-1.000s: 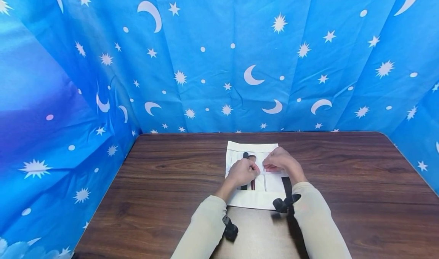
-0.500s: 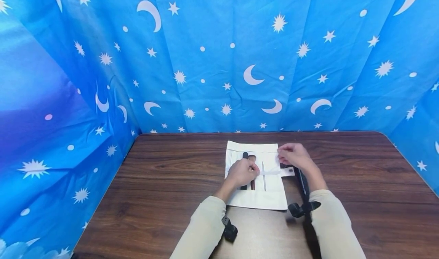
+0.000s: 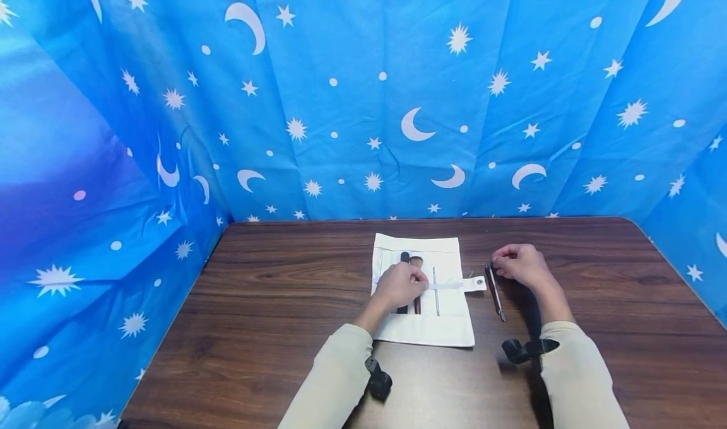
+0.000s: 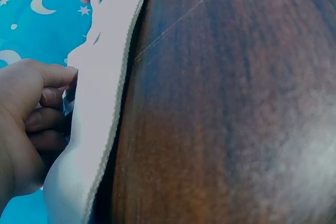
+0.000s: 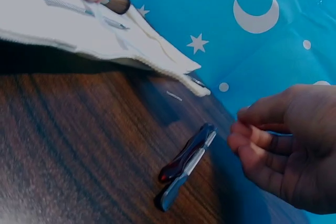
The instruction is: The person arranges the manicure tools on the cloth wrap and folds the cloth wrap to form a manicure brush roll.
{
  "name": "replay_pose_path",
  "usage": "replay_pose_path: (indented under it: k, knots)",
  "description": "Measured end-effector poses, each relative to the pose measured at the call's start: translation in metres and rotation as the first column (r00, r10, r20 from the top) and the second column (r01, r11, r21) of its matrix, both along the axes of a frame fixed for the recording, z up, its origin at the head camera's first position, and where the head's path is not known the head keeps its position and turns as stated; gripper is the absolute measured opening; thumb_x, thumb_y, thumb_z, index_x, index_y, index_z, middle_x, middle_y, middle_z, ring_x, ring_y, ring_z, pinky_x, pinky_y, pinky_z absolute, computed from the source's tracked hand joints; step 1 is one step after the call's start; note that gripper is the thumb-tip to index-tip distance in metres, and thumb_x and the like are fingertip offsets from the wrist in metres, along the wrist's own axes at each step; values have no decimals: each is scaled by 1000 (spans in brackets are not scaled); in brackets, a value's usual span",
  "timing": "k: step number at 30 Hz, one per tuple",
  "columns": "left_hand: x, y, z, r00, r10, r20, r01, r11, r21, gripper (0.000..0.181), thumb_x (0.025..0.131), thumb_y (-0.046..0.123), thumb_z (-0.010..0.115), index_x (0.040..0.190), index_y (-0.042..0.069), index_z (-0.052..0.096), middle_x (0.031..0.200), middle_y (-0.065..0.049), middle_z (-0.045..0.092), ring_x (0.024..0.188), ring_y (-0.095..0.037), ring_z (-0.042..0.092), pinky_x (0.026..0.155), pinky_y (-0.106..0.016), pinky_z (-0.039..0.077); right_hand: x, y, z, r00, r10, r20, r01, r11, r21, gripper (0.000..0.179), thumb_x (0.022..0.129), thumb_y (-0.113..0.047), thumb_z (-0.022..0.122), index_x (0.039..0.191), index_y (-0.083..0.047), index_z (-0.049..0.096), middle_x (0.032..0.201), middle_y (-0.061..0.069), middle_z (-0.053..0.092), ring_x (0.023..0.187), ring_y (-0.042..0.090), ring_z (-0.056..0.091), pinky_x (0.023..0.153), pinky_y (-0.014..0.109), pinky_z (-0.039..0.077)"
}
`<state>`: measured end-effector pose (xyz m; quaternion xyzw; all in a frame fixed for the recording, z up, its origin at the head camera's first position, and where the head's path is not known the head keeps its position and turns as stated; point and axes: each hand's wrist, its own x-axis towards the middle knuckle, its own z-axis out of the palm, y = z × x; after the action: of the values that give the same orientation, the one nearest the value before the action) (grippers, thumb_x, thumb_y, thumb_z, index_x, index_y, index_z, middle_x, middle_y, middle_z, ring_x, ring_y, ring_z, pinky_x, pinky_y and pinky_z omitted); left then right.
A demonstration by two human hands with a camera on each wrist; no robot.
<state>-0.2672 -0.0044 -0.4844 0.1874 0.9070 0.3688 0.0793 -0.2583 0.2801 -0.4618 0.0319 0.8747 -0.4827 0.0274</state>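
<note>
The white cloth case (image 3: pixel 417 334) lies flat and spread out on the tabletop (image 3: pixel 272 290), near the middle of the far edge. It has a pocket along its near side. A black stick (image 3: pixel 404 257), a brush (image 3: pixel 416 262) and a thin silver tool (image 3: pixel 436 303) stand side by side in it, their top ends poking out. The brush has fluffy brown hair and a smooth reddish handle. The silver tool is skinny, with a bumpy grip and a pointy tip. A soft, see-through white band (image 3: pixel 449 286) goes across them. The case looks like thick cloth with a stitched rim, and a small tab (image 3: pixel 471 284) with a round metal snap (image 3: pixel 479 282) sticks out past its right side

The left hand (image 3: pixel 397 284) lies over the case, its fingers curled and pinching the band near the brush. The right hand (image 3: pixel 522 264) is to the right, its fingers loosely bent and released. They are just beside the top ends of a shiny dark red tool (image 5: pixel 186 158) and a long grey metal tool (image 5: pixel 181 182), which lie close together on the tabletop; the right wrist view shows a gap between fingers and tools

The tabletop is dark brown with wood stripes and rounded far corners. Wide stretches of wood run from the case to the left edge and from the right hand to the right edge. Behind the far edge hangs a wrinkly blue cloth (image 3: pixel 341 113) with white moons and stars
</note>
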Motion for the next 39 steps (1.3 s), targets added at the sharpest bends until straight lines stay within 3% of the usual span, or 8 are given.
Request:
replay_pose_path:
  k: [6, 12, 19, 24, 33, 39]
  knots:
    - [-1, 1, 1, 998, 24, 49, -29, 994, 102, 11, 97, 11, 72, 95, 5, 81, 53, 9, 41, 50, -7, 36, 54, -23, 33, 3, 3, -2, 998, 6, 69, -8, 999, 32, 14, 98, 1, 63, 96, 15, 66, 74, 3, 67, 66, 9, 64, 60, 23, 55]
    - [0, 8, 2, 996, 13, 88, -28, 986, 167, 14, 97, 10, 69, 102, 2, 80, 63, 7, 43, 53, -7, 35, 54, -22, 33, 4, 6, -3, 993, 7, 117, -16, 997, 71, 15, 97, -1, 66, 99, 14, 67, 80, 8, 68, 69, 12, 64, 62, 25, 55]
    - [6, 18, 5, 1000, -25, 18, 24, 999, 32, 13, 98, 14, 72, 105, 9, 81, 72, 4, 52, 55, -8, 41, 55, -25, 36, 4, 5, -3, 992, 15, 122, -29, 993, 114, 15, 94, -2, 70, 98, 11, 68, 78, 7, 66, 70, 15, 62, 62, 26, 53]
    - [7, 22, 7, 1000, -23, 21, 25, 997, -67, 16, 94, 19, 81, 109, 13, 83, 92, 1, 68, 67, -8, 52, 65, -26, 45, 4, 4, -2, 992, -1, 123, -15, 991, 132, 13, 94, -2, 71, 96, 10, 68, 77, 7, 66, 69, 16, 61, 61, 26, 52]
    - [5, 22, 5, 999, -48, 20, 49, 994, -94, 18, 90, 14, 82, 107, 12, 83, 88, 3, 76, 58, -8, 52, 59, -24, 42, 5, 0, 1, 989, -17, 145, -10, 984, 179, 13, 94, -3, 72, 90, 9, 69, 72, 5, 65, 65, 14, 62, 59, 27, 52]
    - [6, 25, 5, 1000, -1, -18, -2, 990, -139, 14, 90, 19, 81, 103, 16, 84, 97, 1, 77, 65, -9, 57, 60, -26, 44, 5, -5, 8, 985, -18, 169, -14, 982, 189, 14, 93, -3, 73, 82, 6, 70, 65, 0, 63, 59, 10, 60, 56, 23, 52]
